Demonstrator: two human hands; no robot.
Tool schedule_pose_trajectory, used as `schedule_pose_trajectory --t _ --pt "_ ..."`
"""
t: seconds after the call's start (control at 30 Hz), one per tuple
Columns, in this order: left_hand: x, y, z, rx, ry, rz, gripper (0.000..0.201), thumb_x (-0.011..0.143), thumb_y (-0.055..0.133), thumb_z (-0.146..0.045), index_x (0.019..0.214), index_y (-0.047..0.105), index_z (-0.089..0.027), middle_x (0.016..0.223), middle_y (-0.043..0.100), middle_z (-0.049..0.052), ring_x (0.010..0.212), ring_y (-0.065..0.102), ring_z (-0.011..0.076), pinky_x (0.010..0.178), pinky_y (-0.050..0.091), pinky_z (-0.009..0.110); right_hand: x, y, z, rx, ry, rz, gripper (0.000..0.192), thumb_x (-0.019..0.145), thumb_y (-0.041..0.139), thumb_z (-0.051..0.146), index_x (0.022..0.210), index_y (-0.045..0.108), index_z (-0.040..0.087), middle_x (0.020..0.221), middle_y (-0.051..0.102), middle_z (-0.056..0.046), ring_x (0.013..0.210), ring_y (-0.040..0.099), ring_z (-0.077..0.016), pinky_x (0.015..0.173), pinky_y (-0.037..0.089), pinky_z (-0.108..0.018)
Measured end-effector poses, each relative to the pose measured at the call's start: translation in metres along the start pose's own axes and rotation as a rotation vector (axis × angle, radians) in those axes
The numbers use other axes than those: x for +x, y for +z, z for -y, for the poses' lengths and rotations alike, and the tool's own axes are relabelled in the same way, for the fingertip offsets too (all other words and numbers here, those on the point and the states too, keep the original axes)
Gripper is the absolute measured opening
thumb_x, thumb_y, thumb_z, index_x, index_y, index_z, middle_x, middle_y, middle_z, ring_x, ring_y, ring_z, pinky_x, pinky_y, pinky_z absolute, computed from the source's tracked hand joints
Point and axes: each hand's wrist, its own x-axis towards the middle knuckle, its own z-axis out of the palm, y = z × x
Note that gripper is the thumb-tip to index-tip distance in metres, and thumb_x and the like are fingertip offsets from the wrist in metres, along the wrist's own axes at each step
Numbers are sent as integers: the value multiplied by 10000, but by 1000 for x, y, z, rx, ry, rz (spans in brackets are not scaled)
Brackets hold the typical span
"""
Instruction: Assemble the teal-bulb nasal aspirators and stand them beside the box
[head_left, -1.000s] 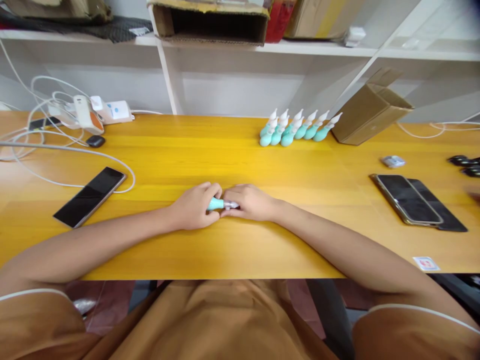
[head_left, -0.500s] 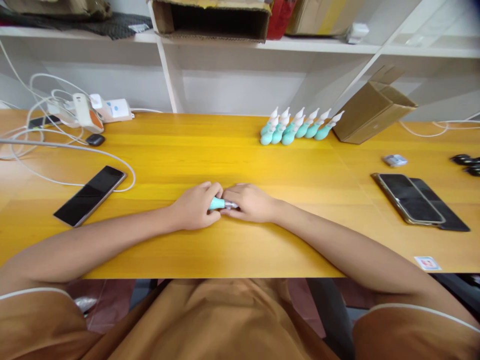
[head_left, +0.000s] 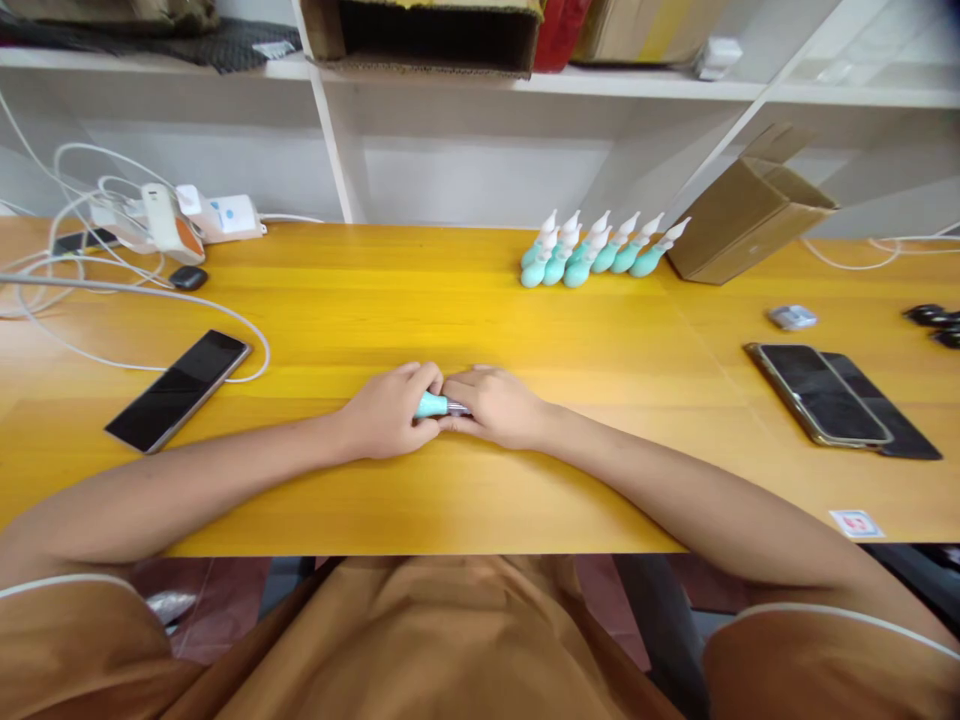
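My left hand point(head_left: 394, 412) is closed around a teal piece with a silvery, ribbed neck point(head_left: 430, 405). Its teal end lies in the left fingers and its neck points right. My right hand point(head_left: 501, 408) is curled over the neck, hiding the tip. Both hands meet low over the table, fingertips nearly touching. Farther back stands a cluster of several teal bulb syringes point(head_left: 576, 273) with white pointed nozzles, apart from my hands. Whether the held piece is of the same kind, I cannot tell.
A cardboard box point(head_left: 739, 222) leans beside the bulbs. A phone point(head_left: 180, 390) lies at left near white cables and chargers point(head_left: 232, 215). Another phone point(head_left: 821, 395) rests on a dark flat case at right. White shelving point(head_left: 615, 85) stands behind the yellow table point(head_left: 337, 310).
My hands keep their grip with only a very slight shift left. Less of the silvery neck shows beside my right fingers. The whole view has moved slightly.
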Motion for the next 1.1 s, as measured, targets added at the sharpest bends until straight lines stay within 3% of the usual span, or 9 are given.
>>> schedule_pose_trajectory --t 0.23,0.5,0.67,0.83,1.0,1.1 --pt "0 1 3 1 15 13 246 886 616 -362 1062 485 -250 1046 663 94 942 662 314 816 518 441 -2 -8 -1 -35 -75 65 328 1166 530 486 1251 655 195 1171 787 -135 934 674 -268 938 448 -424" --pt "-1 1 3 8 14 14 245 871 615 -334 1063 489 -250 1038 657 89 935 659 308 819 517 435 -2 -14 2 -59 -107 99 251 1160 522 400 1256 615 187 1205 775 -149 965 672 -278 942 450 -434" --pt "-1 0 1 0 14 18 235 876 605 -345 1049 478 -249 1022 648 84 918 645 302 817 506 439 -3 -16 4 -50 -117 103 266 1152 533 418 1217 623 177 1165 775 -147 965 678 -278 930 449 -428" --pt "-1 -1 1 -15 3 15 255 854 598 -324 1062 470 -252 1042 658 76 955 646 299 845 501 433 -3 -10 5 -44 -73 50 437 1070 653 621 1140 641 190 1080 779 -110 903 667 -265 887 422 -402" --pt "2 -4 -1 -74 -9 15 230 880 588 -366 1030 454 -253 1034 672 72 946 655 290 839 492 418 -3 -7 4 -27 -54 9 530 1173 427 660 1106 653 185 1055 782 -117 860 642 -241 843 381 -380" --pt "3 -5 -2 -100 -10 16 225 894 597 -377 1013 449 -255 1014 679 62 923 658 278 823 483 404 -3 -7 3 -3 -42 12 534 1183 402 650 1098 656 188 1056 784 -113 857 635 -237 855 369 -375"
